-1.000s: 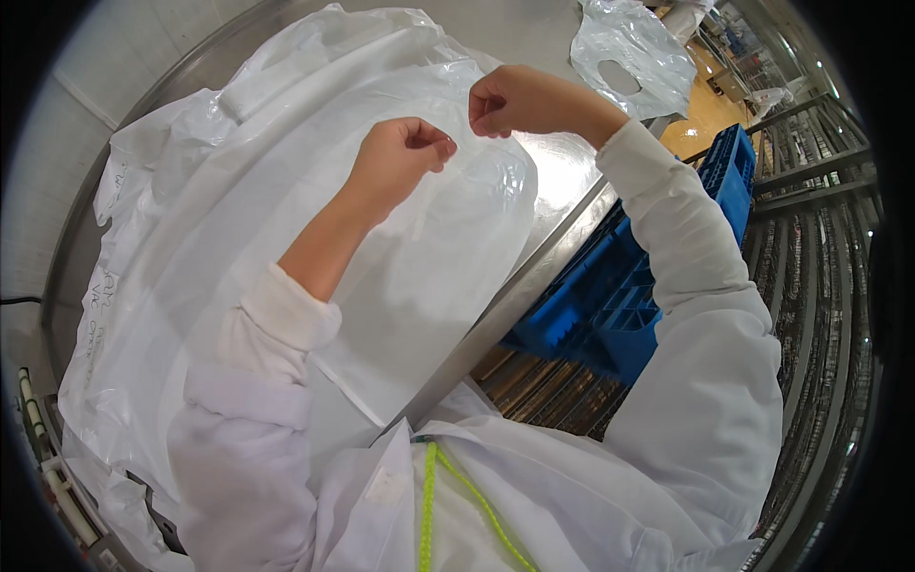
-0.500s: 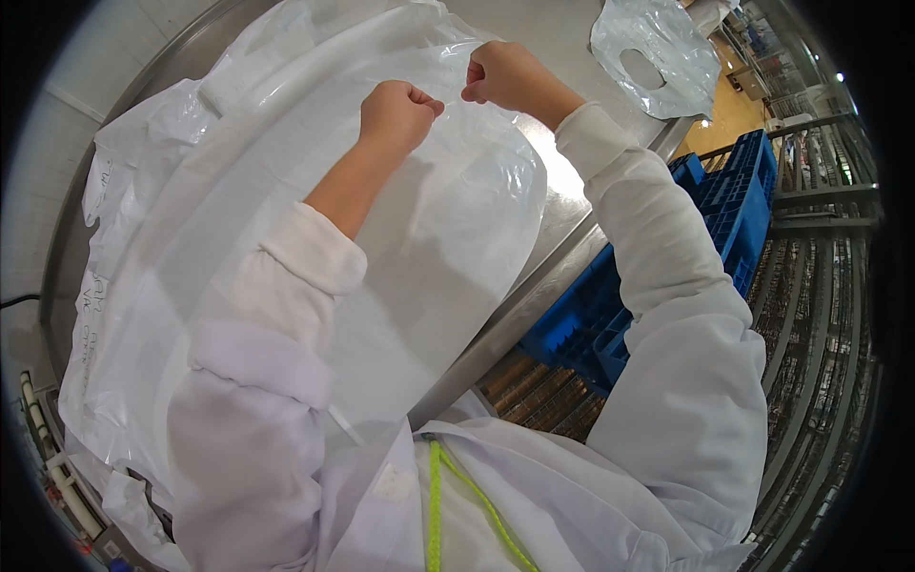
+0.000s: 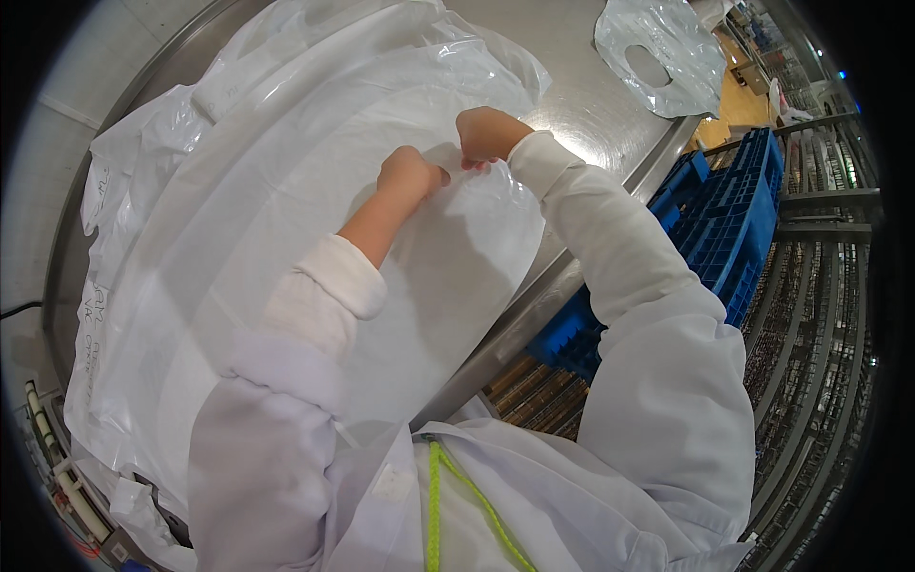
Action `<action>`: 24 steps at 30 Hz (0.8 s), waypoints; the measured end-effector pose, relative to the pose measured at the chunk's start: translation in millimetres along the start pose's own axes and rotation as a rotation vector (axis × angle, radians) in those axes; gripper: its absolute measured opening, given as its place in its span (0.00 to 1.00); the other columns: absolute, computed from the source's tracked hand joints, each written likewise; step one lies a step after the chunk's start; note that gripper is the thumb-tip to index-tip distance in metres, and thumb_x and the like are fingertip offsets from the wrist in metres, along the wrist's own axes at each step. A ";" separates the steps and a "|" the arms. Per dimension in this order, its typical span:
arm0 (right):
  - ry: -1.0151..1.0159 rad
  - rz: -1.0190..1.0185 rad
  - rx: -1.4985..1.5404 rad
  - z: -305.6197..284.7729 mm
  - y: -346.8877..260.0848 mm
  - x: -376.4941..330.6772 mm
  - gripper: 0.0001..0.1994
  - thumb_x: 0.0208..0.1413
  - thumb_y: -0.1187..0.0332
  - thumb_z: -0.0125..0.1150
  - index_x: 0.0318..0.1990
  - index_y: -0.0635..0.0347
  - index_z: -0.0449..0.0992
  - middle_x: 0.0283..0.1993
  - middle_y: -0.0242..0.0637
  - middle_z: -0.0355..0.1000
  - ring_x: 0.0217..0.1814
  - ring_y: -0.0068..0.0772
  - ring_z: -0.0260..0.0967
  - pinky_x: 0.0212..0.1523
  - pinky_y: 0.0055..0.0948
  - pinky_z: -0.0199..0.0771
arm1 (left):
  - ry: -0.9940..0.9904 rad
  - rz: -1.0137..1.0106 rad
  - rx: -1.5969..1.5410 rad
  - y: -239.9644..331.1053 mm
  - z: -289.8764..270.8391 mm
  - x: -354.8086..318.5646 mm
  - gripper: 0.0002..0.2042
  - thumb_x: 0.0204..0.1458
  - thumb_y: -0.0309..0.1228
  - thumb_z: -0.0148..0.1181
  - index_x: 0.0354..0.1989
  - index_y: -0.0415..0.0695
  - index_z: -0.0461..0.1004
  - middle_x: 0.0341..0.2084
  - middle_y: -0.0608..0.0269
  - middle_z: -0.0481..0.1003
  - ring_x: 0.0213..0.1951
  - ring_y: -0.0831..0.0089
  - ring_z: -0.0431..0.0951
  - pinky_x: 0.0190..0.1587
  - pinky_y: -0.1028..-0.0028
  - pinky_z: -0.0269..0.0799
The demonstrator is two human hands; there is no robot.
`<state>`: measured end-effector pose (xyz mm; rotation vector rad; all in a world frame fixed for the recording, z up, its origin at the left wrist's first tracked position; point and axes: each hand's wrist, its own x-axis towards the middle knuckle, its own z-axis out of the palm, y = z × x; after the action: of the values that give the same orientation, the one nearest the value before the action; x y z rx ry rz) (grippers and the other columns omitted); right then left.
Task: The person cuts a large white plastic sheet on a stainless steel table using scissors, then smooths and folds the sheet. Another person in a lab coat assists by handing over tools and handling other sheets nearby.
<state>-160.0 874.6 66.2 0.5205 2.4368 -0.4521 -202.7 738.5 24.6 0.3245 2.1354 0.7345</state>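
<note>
Left hand (image 3: 408,173), right hand (image 3: 486,133) pinching plastic bag (image 3: 286,191) edge.

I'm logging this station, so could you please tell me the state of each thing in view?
Left hand: fisted, pinching the top bag.
Right hand: fisted, pinching the same bag.
Top bag: flat on the pile, gripped at its edge.
Pile of bags: spread across the steel table.
Loose bag: crumpled, lying apart.
Blue crate: beside the table.

Plastic bags (image 3: 286,191) lie on the table (image 3: 581,105); a crate (image 3: 724,210) stands right.
</note>
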 end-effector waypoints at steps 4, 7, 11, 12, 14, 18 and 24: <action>0.080 -0.080 -0.047 7.8 -3.7 0.5 0.05 0.40 0.74 0.63 0.25 0.67 0.77 0.22 0.42 0.75 0.22 0.36 0.72 0.25 0.32 0.71 | 0.103 0.064 0.058 -7.8 3.3 2.0 0.13 0.39 0.30 0.66 0.32 0.35 0.76 0.29 0.55 0.76 0.31 0.65 0.76 0.33 0.69 0.70; 0.166 -0.086 -0.072 14.6 -5.0 -4.5 0.09 0.38 0.70 0.64 0.27 0.66 0.77 0.26 0.45 0.75 0.29 0.42 0.74 0.31 0.36 0.73 | 0.153 0.099 0.104 -9.1 5.4 -1.7 0.14 0.38 0.31 0.66 0.32 0.35 0.76 0.30 0.50 0.77 0.35 0.60 0.78 0.37 0.66 0.72; 0.364 -0.041 -0.036 29.5 8.1 -3.0 0.18 0.33 0.62 0.68 0.34 0.61 0.77 0.36 0.47 0.74 0.40 0.48 0.72 0.40 0.41 0.71 | 0.302 0.224 0.212 -6.8 21.5 2.5 0.15 0.37 0.35 0.66 0.31 0.37 0.75 0.33 0.46 0.76 0.37 0.56 0.77 0.38 0.63 0.72; 0.444 -0.074 -0.020 35.4 7.9 -1.1 0.17 0.36 0.60 0.66 0.34 0.59 0.77 0.37 0.47 0.74 0.39 0.47 0.73 0.40 0.39 0.72 | 0.354 0.303 0.190 -18.5 24.3 14.5 0.15 0.37 0.35 0.66 0.30 0.37 0.76 0.31 0.46 0.77 0.36 0.54 0.77 0.37 0.62 0.71; 0.572 0.013 -0.047 54.5 11.8 13.9 0.14 0.43 0.59 0.59 0.32 0.59 0.78 0.37 0.46 0.74 0.42 0.44 0.72 0.40 0.40 0.73 | 0.181 0.245 0.217 -10.7 18.2 11.1 0.19 0.39 0.35 0.67 0.36 0.37 0.73 0.39 0.45 0.74 0.39 0.50 0.76 0.41 0.60 0.71; 0.503 0.187 -0.191 30.2 -25.2 -20.3 0.14 0.44 0.69 0.59 0.40 0.62 0.74 0.38 0.43 0.74 0.43 0.42 0.73 0.34 0.41 0.74 | 0.464 0.306 0.310 -30.6 5.8 -10.3 0.22 0.44 0.31 0.64 0.46 0.37 0.65 0.37 0.51 0.74 0.42 0.51 0.74 0.40 0.61 0.71; 0.795 -0.079 0.060 77.2 -12.2 -29.5 0.08 0.46 0.71 0.58 0.35 0.63 0.73 0.38 0.46 0.73 0.42 0.45 0.72 0.38 0.37 0.74 | 0.421 1.001 0.750 -55.0 37.5 -32.0 0.15 0.52 0.25 0.49 0.49 0.39 0.67 0.49 0.59 0.69 0.50 0.61 0.67 0.45 0.65 0.63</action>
<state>-106.3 823.2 28.0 0.7338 3.2175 -0.3978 -152.1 694.6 -6.4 1.8616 2.5287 0.4903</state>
